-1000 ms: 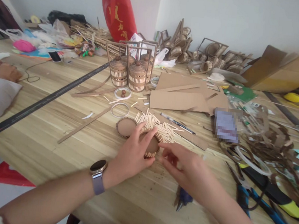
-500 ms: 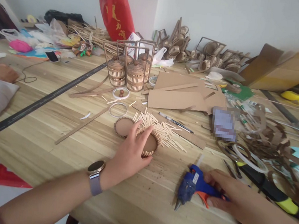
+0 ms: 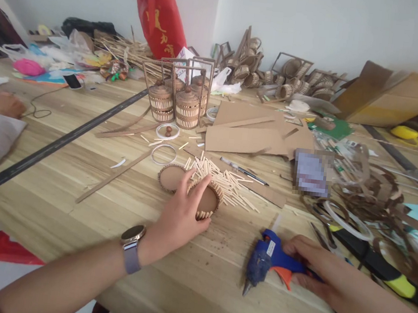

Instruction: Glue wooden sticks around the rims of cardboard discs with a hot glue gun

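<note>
My left hand (image 3: 181, 211), with a watch on its wrist, reaches over a small round basket (image 3: 209, 201) edged with short upright sticks. Thumb and fingers grip its rim; part of the rim is hidden beneath them. Just left of it lies a shallower brown disc with a ridged rim (image 3: 171, 177). A pile of short wooden sticks (image 3: 230, 183) spreads behind the basket. On the right, my right hand (image 3: 311, 269) is closed around the handle of a blue glue gun (image 3: 263, 262), whose nozzle points down toward the table and whose orange trigger shows.
Lidded baskets with tall handles (image 3: 177, 98) stand at the back, near cardboard sheets (image 3: 246, 138). Scissors (image 3: 323, 236), a black-and-yellow tool (image 3: 366, 257) and brown strips (image 3: 370, 183) crowd the right. Another person's hands (image 3: 3, 102) rest at the left edge.
Very little differs: the view has shifted slightly. The lower finger of my right hand sits a bit farther back from the orange trigger, while my left hand stays on the basket.
</note>
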Tool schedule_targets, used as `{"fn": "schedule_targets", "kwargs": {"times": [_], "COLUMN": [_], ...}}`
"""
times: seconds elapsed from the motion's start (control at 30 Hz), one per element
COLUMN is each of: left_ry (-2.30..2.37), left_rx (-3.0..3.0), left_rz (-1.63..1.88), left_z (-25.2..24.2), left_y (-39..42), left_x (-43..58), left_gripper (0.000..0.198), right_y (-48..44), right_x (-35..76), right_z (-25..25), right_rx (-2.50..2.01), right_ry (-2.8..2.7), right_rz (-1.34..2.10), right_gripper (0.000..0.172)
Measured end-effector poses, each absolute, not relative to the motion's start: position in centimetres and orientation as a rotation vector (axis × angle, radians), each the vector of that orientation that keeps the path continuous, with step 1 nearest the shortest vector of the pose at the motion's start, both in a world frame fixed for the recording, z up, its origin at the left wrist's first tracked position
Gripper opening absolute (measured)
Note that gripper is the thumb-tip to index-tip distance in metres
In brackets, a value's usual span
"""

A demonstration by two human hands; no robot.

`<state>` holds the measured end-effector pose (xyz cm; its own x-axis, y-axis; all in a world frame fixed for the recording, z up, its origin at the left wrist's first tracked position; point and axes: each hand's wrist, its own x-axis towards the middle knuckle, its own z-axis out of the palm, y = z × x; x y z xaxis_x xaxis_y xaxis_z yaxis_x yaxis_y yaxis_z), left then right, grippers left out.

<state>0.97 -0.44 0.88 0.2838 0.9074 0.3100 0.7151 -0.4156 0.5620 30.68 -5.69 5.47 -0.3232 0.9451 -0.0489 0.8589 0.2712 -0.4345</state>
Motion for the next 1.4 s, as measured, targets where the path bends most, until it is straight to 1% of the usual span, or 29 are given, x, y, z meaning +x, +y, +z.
{"fn": "schedule_targets", "kwargs": {"times": [0.07,0.1,0.27,0.4,0.43,0.53,0.63,0.73,0.93,1.4], "left_ry": [1.468,1.467,1.466,1.43,1.419,1.397,1.392,1.392,1.376,1.388], "left_rx": [2.246,2.249,2.252,2.269,2.276,2.29,2.284,2.278,2.275,2.282], "left_rz": [0.861,0.859,0.85,0.872,0.877,0.878,0.876,0.879,0.894,0.873], "left_z": [0.8,0.8,0.7,0.6,0.6,0.5,0.6,0.6,0.5,0.7], "left_y": [-0.4,-0.4,-0.4,-0.4,-0.4,-0.5,-0.6,-0.6,-0.5,-0.6], "left_x": [0.9,0.9,0.8,0.8,0.8,0.7,0.7,0.7,0.7,0.7], "left_gripper": [0.097,0.097,0.097,0.096,0.096,0.097,0.099,0.099,0.099,0.097], "right_y": [-5.5,-5.5,-5.6,-6.2,-6.3,-6.0,-5.4,-5.1,-5.7,-5.8], "right_x": [30.8,31.0,31.9,30.3,29.6,27.6,26.1,25.3,24.5,24.1], "right_z": [5.9,6.0,5.5,4.3,4.0,3.3,3.1,3.0,2.3,1.7], "right_rx": [-1.58,-1.56,-1.646,-1.659,-1.658,-1.6,-1.476,-1.479,-1.478,-1.455], "right_ry": [-2.343,-2.318,-2.067,-1.814,-1.73,-1.722,-1.915,-1.995,-2.03,-2.064], "right_rz": [0.843,0.928,1.011,1.241,1.252,1.228,1.08,0.956,0.826,0.751], "right_gripper": [0.015,0.017,0.024,0.038,0.04,0.033,0.027,0.024,0.027,0.032]}}
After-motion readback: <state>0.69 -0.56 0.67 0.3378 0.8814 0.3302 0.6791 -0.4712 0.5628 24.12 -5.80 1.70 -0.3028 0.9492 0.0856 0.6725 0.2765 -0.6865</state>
